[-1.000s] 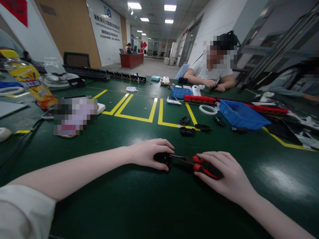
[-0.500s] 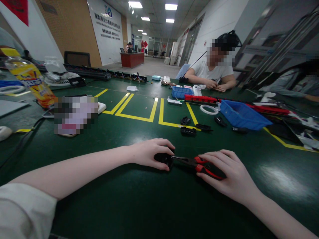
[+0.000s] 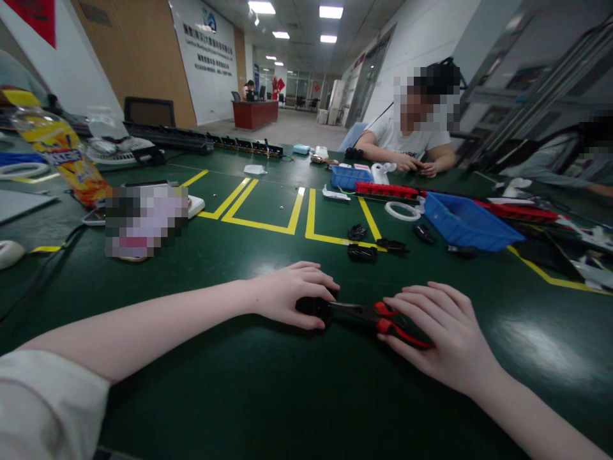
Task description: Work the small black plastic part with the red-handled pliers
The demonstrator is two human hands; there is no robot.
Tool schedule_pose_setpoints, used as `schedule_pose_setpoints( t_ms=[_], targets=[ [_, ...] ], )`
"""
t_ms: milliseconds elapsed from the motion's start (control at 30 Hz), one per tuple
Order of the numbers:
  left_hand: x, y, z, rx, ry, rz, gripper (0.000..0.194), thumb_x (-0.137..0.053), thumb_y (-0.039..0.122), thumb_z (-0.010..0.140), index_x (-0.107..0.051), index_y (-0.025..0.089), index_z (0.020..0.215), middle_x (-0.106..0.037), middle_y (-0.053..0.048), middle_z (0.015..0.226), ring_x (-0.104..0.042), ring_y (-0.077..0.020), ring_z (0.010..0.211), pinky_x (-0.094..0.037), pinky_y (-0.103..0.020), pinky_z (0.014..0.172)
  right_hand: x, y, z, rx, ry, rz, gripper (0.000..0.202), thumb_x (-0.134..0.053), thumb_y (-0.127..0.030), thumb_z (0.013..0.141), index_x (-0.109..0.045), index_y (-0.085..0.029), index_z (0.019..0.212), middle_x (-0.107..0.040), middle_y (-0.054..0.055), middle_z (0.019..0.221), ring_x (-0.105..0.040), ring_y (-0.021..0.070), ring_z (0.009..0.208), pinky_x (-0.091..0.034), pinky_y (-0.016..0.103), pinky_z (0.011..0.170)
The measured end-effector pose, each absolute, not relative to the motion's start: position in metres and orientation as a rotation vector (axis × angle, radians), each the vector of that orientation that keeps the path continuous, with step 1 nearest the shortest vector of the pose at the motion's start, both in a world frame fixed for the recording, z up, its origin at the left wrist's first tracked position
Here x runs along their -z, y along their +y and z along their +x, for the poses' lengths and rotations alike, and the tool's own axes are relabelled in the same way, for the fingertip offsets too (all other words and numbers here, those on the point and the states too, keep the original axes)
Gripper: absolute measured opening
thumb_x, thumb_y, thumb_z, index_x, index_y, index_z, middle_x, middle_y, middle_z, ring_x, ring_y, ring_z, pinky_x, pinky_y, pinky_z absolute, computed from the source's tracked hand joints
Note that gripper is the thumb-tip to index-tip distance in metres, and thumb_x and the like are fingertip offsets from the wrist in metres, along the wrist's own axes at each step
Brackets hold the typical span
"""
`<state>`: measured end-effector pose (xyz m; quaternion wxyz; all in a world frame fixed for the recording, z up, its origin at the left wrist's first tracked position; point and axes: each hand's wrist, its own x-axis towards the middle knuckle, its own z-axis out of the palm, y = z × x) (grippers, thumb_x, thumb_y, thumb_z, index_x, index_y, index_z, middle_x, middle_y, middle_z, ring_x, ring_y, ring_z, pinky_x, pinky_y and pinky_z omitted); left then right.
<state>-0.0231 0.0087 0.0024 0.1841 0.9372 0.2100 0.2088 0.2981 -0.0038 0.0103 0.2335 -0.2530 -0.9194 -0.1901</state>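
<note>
My left hand (image 3: 297,295) is closed around a small black part (image 3: 312,306) low over the green table (image 3: 268,396); its exact kind is hidden by my fingers. In my right hand (image 3: 443,332) are needle-nose pliers (image 3: 383,313) with red and black handles. The pliers' grey jaws point left and their tips meet the right side of the black part. Whether the tips pinch it, I cannot tell. Beyond my hands lie several black pieces, one of them a ribbed dark part (image 3: 363,252).
A blue bin (image 3: 467,223) stands at the right, with a white ring (image 3: 402,211) beside it. Yellow tape (image 3: 258,225) marks the table. A phone-like object (image 3: 148,220) and a drink bottle (image 3: 71,156) are at the left. A person (image 3: 407,140) sits across the table.
My right hand's fingers have lifted and spread a little on the pliers' handles. My left fingers have shifted slightly on the black part. The pliers stay nearly in place.
</note>
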Motion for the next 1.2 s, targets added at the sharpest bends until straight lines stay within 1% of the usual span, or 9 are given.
schedule_pose_setpoints(
  t_ms=[133, 267, 367, 500, 600, 767, 867, 1033, 1200],
  targets=[
    [-0.0056, 0.0066, -0.0231, -0.526, 0.577, 2.683, 0.051, -0.068, 0.034, 0.091, -0.053, 0.019, 0.137, -0.055, -0.012, 0.145, -0.044, -0.0279, 0.141, -0.012, -0.051, 0.126, -0.0098, -0.0032, 0.2982, 0.570, -2.535, -0.677, 0.040, -0.070, -0.037, 0.084, -0.062, -0.018, 0.118, -0.073, 0.009, 0.105, -0.066, 0.0290, 0.102, -0.042, 0.051, 0.099],
    [-0.0062, 0.0060, -0.0220, -0.524, 0.632, 2.695, 0.069, -0.071, 0.048, 0.087, -0.044, 0.021, 0.145, -0.050, -0.011, 0.150, -0.040, -0.0291, 0.144, -0.008, -0.051, 0.126, -0.0086, -0.0032, 0.2958, 0.586, -2.541, -0.660, 0.040, -0.069, -0.039, 0.084, -0.061, -0.020, 0.118, -0.074, 0.008, 0.104, -0.066, 0.0284, 0.101, -0.042, 0.051, 0.099],
    [-0.0056, 0.0059, -0.0216, -0.568, 0.676, 2.713, 0.072, -0.071, 0.051, 0.086, -0.043, 0.020, 0.145, -0.051, -0.013, 0.148, -0.045, -0.0303, 0.139, -0.012, -0.051, 0.125, -0.0085, -0.0030, 0.2949, 0.603, -2.551, -0.651, 0.039, -0.067, -0.039, 0.085, -0.061, -0.019, 0.119, -0.074, 0.009, 0.104, -0.066, 0.0283, 0.101, -0.042, 0.050, 0.099],
    [-0.0061, 0.0049, -0.0222, -0.606, 0.692, 2.742, 0.062, -0.069, 0.044, 0.087, -0.049, 0.016, 0.140, -0.058, -0.014, 0.134, -0.054, -0.0310, 0.126, -0.028, -0.050, 0.118, -0.0097, -0.0033, 0.2969, 0.624, -2.560, -0.652, 0.038, -0.065, -0.039, 0.087, -0.061, -0.017, 0.118, -0.073, 0.010, 0.104, -0.065, 0.0288, 0.102, -0.041, 0.051, 0.099],
    [-0.0069, 0.0041, -0.0229, -0.619, 0.689, 2.727, 0.059, -0.067, 0.038, 0.088, -0.049, 0.016, 0.140, -0.058, -0.015, 0.133, -0.055, -0.0310, 0.123, -0.036, -0.047, 0.112, -0.0100, -0.0035, 0.2978, 0.616, -2.557, -0.660, 0.038, -0.066, -0.038, 0.087, -0.061, -0.016, 0.118, -0.073, 0.011, 0.104, -0.065, 0.0290, 0.102, -0.040, 0.051, 0.100],
    [-0.0063, 0.0041, -0.0233, -0.635, 0.655, 2.718, 0.052, -0.061, 0.029, 0.090, -0.048, 0.015, 0.139, -0.055, -0.015, 0.138, -0.054, -0.0293, 0.126, -0.038, -0.044, 0.111, -0.0092, -0.0030, 0.2950, 0.570, -2.525, -0.673, 0.035, -0.065, -0.039, 0.088, -0.063, -0.017, 0.115, -0.073, 0.010, 0.102, -0.065, 0.0283, 0.101, -0.039, 0.051, 0.101],
    [-0.0049, 0.0048, -0.0230, -0.638, 0.671, 2.716, 0.047, -0.058, 0.026, 0.092, -0.050, 0.015, 0.137, -0.056, -0.014, 0.137, -0.055, -0.0279, 0.124, -0.039, -0.043, 0.109, -0.0093, -0.0034, 0.2942, 0.572, -2.531, -0.665, 0.035, -0.065, -0.039, 0.088, -0.063, -0.017, 0.115, -0.073, 0.010, 0.102, -0.065, 0.0282, 0.101, -0.039, 0.050, 0.101],
    [-0.0009, 0.0070, -0.0222, -0.628, 0.693, 2.726, 0.040, -0.062, 0.029, 0.093, -0.056, 0.016, 0.131, -0.061, -0.012, 0.127, -0.059, -0.0268, 0.117, -0.041, -0.042, 0.105, -0.0093, -0.0041, 0.2967, 0.597, -2.561, -0.653, 0.038, -0.065, -0.039, 0.088, -0.061, -0.016, 0.117, -0.073, 0.010, 0.104, -0.064, 0.0287, 0.102, -0.038, 0.051, 0.102],
    [0.0026, 0.0094, -0.0219, -0.585, 0.700, 2.779, 0.042, -0.064, 0.031, 0.094, -0.057, 0.015, 0.132, -0.063, -0.012, 0.117, -0.062, -0.0258, 0.108, -0.045, -0.040, 0.098, -0.0077, -0.0032, 0.2966, 0.535, -2.579, -0.675, 0.040, -0.066, -0.041, 0.086, -0.060, -0.018, 0.119, -0.073, 0.009, 0.105, -0.064, 0.0287, 0.103, -0.037, 0.051, 0.101]
  ],
)
